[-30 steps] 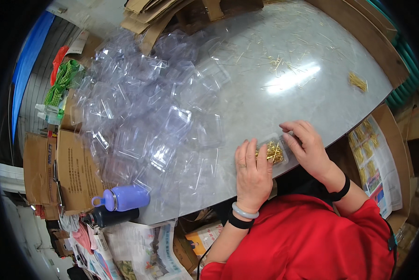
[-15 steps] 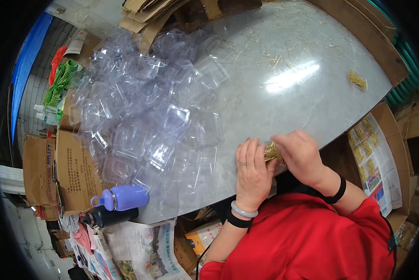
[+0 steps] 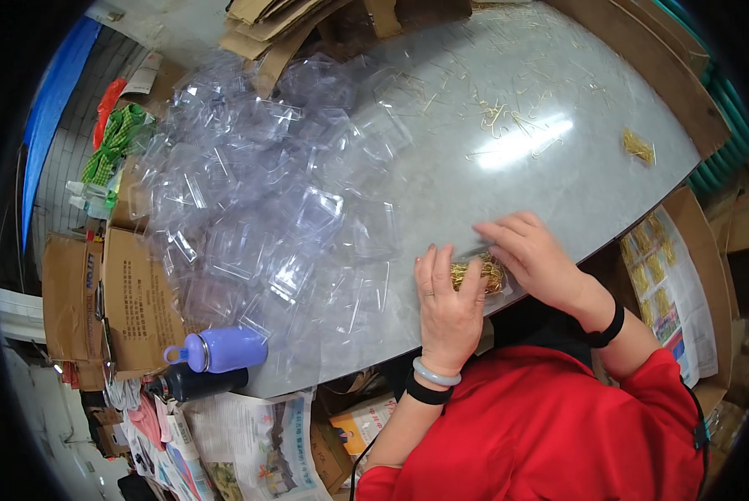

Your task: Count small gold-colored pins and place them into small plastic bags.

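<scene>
A small clear plastic box (image 3: 495, 276) packed with gold wire hooks lies at the table's near edge. My left hand (image 3: 450, 313) grips its left side, thumb and fingers around it. My right hand (image 3: 535, 260) hovers over the box's far right side, with fingers stretched out and slightly blurred. Whether its fingertips touch the lid is hard to see. Loose gold hooks (image 3: 495, 117) are scattered over the far part of the table. Another filled clear box (image 3: 638, 146) rests by the right edge.
A heap of clear plastic boxes (image 3: 258, 192) covers the table's left side. A purple bottle (image 3: 234, 349) and a black bottle (image 3: 199, 386) lie at the near left. To the right, a cardboard carton (image 3: 708, 275) holds several filled boxes on newspaper. Cardboard pieces (image 3: 266, 33) stand at the back.
My right hand has lifted slightly away and its fingers have straightened. The box between my hands now shows more of its gold hooks. My left fingers have spread a little.
</scene>
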`<move>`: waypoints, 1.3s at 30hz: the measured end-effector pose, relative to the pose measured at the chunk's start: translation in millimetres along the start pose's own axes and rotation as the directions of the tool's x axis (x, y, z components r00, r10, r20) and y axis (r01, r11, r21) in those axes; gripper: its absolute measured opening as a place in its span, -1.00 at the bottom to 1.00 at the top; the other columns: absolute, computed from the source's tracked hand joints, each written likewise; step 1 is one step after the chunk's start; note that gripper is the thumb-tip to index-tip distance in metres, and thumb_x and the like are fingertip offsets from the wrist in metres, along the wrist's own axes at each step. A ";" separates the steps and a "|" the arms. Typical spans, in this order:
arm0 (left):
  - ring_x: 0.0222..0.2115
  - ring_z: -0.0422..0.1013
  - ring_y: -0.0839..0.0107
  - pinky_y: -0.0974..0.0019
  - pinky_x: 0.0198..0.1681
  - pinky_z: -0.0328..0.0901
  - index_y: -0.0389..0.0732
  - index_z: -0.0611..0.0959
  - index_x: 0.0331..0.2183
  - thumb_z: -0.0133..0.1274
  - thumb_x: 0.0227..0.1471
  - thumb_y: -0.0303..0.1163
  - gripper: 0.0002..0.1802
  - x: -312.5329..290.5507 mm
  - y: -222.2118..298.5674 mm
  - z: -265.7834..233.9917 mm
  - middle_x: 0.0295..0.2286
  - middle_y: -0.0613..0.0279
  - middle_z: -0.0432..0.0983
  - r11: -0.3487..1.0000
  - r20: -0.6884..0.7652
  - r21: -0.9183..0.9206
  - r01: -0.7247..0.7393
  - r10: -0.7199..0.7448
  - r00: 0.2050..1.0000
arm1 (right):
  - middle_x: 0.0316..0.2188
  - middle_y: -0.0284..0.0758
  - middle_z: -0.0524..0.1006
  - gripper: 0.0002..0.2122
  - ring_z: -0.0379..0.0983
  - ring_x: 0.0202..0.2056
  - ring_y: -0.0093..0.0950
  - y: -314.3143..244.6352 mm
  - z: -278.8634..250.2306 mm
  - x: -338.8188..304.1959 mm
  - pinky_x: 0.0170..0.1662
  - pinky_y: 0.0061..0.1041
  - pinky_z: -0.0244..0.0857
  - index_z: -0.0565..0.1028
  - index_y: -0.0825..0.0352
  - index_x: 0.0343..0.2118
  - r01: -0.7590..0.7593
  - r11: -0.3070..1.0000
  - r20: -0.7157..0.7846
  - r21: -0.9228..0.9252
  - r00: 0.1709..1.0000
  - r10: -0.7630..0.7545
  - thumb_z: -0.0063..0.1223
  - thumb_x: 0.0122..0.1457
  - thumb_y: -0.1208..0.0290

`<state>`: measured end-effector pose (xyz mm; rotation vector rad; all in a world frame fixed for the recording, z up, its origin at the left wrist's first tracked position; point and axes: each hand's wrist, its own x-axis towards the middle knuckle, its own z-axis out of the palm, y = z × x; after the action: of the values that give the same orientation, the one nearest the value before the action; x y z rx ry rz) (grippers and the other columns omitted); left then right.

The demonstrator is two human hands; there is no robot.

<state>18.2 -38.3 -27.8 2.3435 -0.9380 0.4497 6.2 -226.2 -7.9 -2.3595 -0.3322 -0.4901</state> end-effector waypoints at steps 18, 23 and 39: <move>-0.02 0.30 -0.07 0.01 0.06 0.23 -0.36 0.49 0.07 0.16 0.17 -0.25 -0.48 3.9 13.1 2.9 0.03 -0.11 0.36 0.989 0.014 -0.117 0.087 -0.085 0.996 | -0.45 -0.15 0.59 -0.90 0.56 -0.43 -0.23 -28.3 -11.1 -44.1 -0.35 -0.35 0.40 0.57 0.37 -0.27 -0.319 0.905 -0.001 0.281 0.943 0.332 0.16 0.19 0.48; 0.06 0.26 -0.12 -0.03 0.13 0.19 -0.39 0.42 0.11 0.16 0.17 -0.24 -0.40 11.7 15.4 4.6 0.07 -0.16 0.31 0.988 0.004 -0.132 0.082 -0.082 0.997 | -0.41 -0.11 0.60 -0.83 0.57 -0.40 -0.27 8.9 -31.0 -12.2 -0.31 -0.39 0.41 0.59 0.41 -0.20 -0.409 0.896 -0.191 0.172 0.879 0.437 0.11 0.24 0.43; 0.14 0.22 -0.16 -0.05 0.20 0.19 -0.45 0.38 0.13 -0.02 0.19 -0.54 -0.52 8.1 13.3 17.8 0.08 -0.18 0.29 0.985 0.049 -0.174 0.014 -0.006 0.999 | -0.27 -0.24 0.51 -0.91 0.45 -0.17 -0.39 13.3 -13.8 -7.6 -0.14 -0.47 0.33 0.55 0.38 -0.30 -0.204 0.976 -0.066 0.070 0.976 0.209 0.16 0.21 0.47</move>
<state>16.1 -61.5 -32.6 2.2081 -0.9481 0.2955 0.8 -246.0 -9.4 -2.2767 -0.0659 -0.4576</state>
